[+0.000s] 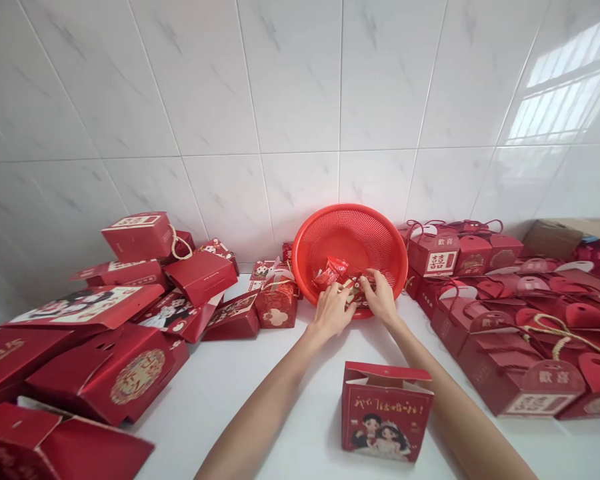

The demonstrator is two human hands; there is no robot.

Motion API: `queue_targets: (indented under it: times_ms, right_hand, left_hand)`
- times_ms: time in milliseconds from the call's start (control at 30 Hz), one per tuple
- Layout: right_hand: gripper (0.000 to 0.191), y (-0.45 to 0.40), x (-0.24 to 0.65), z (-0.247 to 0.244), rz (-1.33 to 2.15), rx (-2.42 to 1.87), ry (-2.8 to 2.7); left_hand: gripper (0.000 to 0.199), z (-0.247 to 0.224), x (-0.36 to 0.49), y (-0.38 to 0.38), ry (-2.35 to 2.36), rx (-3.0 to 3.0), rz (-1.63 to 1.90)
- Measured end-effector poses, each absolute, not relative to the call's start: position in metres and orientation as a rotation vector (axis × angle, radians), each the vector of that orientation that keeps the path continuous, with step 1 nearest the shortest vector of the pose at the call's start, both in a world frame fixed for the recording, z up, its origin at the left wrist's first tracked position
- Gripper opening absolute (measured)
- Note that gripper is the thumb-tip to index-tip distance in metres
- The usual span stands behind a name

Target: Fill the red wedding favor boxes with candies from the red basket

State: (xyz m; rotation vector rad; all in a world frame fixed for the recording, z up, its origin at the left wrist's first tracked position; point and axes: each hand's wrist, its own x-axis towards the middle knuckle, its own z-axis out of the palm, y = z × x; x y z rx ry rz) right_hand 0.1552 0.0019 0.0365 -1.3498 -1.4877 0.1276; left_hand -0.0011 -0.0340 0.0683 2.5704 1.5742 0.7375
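A red plastic colander leans tilted against the wall, its opening towards me. Red and dark wrapped sweets lie in its lower part. Both of my hands reach over the near rim among them. My left hand has its fingers bent over some of the sweets, with the fingertips partly hidden. Beside it, my right hand curls its fingers round dark-wrapped sweets from the right. Between my forearms a red gift box with a cartoon bride and groom stands upright, its top open.
Several red gift boxes lie piled at the left, some tilted. Rows of red handled boxes fill the right side, some with cord handles. A brown cardboard box stands at the back right. Behind the white table is a tiled wall.
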Motion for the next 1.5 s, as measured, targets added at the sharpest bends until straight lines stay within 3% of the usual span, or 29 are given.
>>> queue_targets:
  times_ms: [200,467,567,900,1067,1233,1500]
  right_hand:
    - [0.026,-0.004,0.162,0.045,0.111,-1.324,-1.455]
    - [0.015,-0.014,0.174,0.07,0.46,-1.219,-1.877]
    - [0.008,-0.015,0.177,0.073,0.419,-1.195,-2.122]
    - [0.015,-0.008,0.175,0.063,0.24,-1.423,-1.886]
    - [0.014,-0.007,0.169,0.062,0.53,-1.2,-1.625]
    - [0.033,-0.01,0.16,0.066,0.838,-1.007,-1.388]
    - [0.034,-0.016,0.155,0.072,0.961,-0.965,-1.289]
  left_hand:
    - [0.044,0.061,-0.002,-0.031,1.482,2.569,0.755]
    - [0.031,0.051,-0.002,-0.024,1.424,2.588,0.814]
    - [0.025,0.046,-0.005,-0.019,1.442,2.538,0.866]
    - [0.033,0.046,-0.008,-0.011,1.381,2.444,0.962]
    - [0.037,0.05,-0.008,-0.014,1.312,2.341,1.053]
    - [0.031,0.052,-0.008,-0.016,1.257,2.221,1.155]
    - [0.021,0.055,-0.006,-0.018,1.25,2.193,1.23]
